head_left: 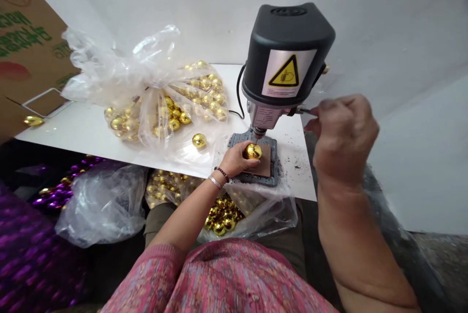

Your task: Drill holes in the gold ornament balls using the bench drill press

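Observation:
My left hand [239,159] grips a shiny gold ball [253,151] between thumb and fingers. The ball sits over a brown square board [265,164] on the grey base [272,180] of a small bench drill press [281,74]. Directly above the ball is the drill's chuck [259,132]; whether the bit touches the ball I cannot tell. On the right, my right hand [343,132] is closed around the end of the press's feed lever [309,110], slightly blurred. A loose gold ball [199,140] lies on the table left of the base.
A tied clear bag of gold balls [164,113] stands on the white table [84,132]. Another open bag of gold balls [223,215] rests at my lap. Dark shavings [298,163] lie beside the base. Purple balls [62,193] and a cardboard box [32,45] are at left.

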